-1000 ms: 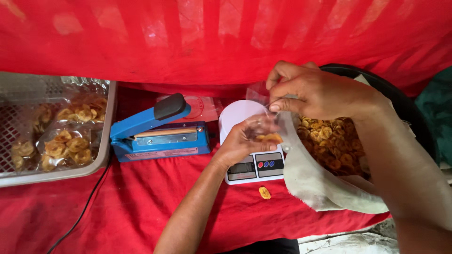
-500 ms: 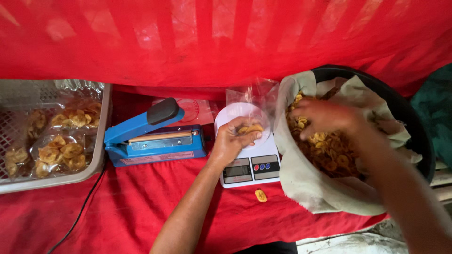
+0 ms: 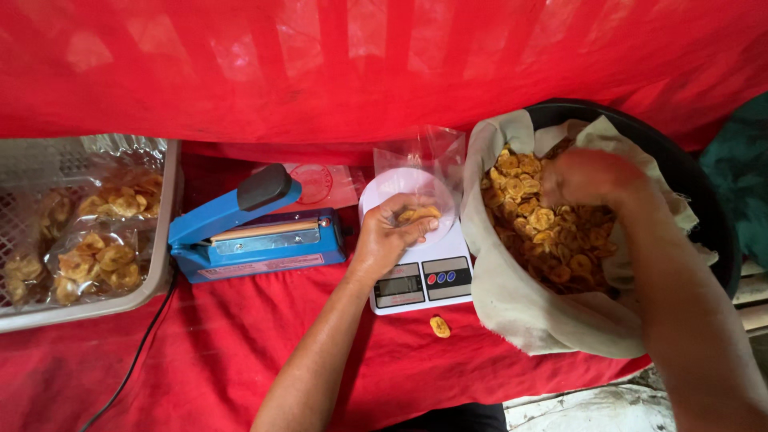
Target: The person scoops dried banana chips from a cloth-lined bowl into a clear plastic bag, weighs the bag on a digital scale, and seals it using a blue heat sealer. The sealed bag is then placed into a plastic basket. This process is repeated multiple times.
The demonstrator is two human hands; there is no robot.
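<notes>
Since a second ago, the right hand (image 3: 588,176) had moved from the bag's mouth into the cloth-lined tub (image 3: 688,168) at right of frame, fingers curled among the fried chips (image 3: 544,232); its grip was blurred. At centre, the left hand (image 3: 388,236) pinched open a clear bag (image 3: 420,184) on the white scale (image 3: 420,276), holding only a few chips. Filling looked barely begun. Filled bags (image 3: 96,260) lay in the grey tray (image 3: 164,240), left, beside a blue sealer (image 3: 256,236).

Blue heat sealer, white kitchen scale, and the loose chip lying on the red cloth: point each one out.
Blue heat sealer (image 3: 254,240): head view, on its body under the raised arm.
White kitchen scale (image 3: 436,276): head view, on its front panel by the buttons.
Loose chip (image 3: 439,326): head view, on its middle.
</notes>
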